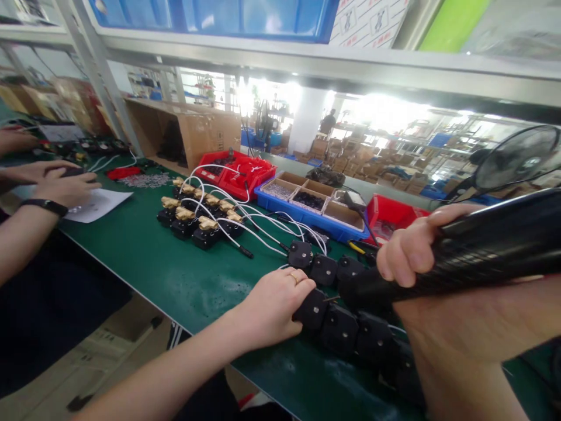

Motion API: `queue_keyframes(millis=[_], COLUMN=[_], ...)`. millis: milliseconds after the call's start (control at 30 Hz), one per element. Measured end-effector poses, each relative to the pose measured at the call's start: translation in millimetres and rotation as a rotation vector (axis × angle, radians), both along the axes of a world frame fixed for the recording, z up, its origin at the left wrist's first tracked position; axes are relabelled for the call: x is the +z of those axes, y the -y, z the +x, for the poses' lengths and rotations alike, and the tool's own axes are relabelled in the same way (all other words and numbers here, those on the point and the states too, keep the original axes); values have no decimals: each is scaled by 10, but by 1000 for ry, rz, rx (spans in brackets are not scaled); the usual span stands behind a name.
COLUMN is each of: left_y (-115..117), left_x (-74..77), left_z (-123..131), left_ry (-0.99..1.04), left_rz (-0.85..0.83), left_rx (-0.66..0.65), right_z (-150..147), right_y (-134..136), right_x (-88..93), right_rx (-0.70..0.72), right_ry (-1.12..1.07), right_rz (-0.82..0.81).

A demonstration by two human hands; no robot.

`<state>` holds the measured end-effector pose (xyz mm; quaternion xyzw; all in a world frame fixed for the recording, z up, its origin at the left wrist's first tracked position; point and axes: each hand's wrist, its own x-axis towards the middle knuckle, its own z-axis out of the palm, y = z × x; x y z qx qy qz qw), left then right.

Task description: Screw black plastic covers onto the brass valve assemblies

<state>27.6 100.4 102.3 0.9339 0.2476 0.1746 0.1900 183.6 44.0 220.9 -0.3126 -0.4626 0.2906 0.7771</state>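
Observation:
My right hand [409, 251] is wrapped round a thick black electric screwdriver [482, 251], held slantwise. Its thin bit points left at a black square housing [313, 310]; I cannot tell whether it touches a screw. The fingers of my left hand [280, 301] are closed on that housing, at the end of a row on the table. Several more black housings [339, 330] run toward the lower right, partly behind my right arm. A second row of black housings [324, 270] lies just behind, with white cables [272, 222] leading from it.
Brass-topped black units [205, 225] stand on the green table [175, 280]. Behind are a red bin [236, 175], a blue divided tray [302, 210], another red bin [394, 213] and a cardboard box [210, 137]. A fan [521, 155] is at right. A co-worker's hands [65, 187] work at left.

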Motion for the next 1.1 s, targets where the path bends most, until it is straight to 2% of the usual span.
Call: queue_keyframes(millis=[100, 233, 367, 500, 833, 1100], left_y=[-252, -533, -600, -577, -567, -516], left_x=[75, 35, -37, -68, -144, -79], left_z=[42, 98, 143, 178, 199, 188], left_ry=[87, 181, 249, 318, 447, 361], left_rz=[-194, -514, -769, -1025, -1143, -1118], left_rx=[-49, -113, -135, -62, 54, 77], right_z=[47, 25, -13, -21, -67, -51], right_y=[-140, -336, -508, -607, -647, -656], right_x=[-37, -133, -236, -288, -265, -284], right_rx=[21, -62, -118, -149, -103, -71], right_ry=[55, 22, 25, 49, 77, 76], right_rz=[48, -30, -58, -47, -60, -53])
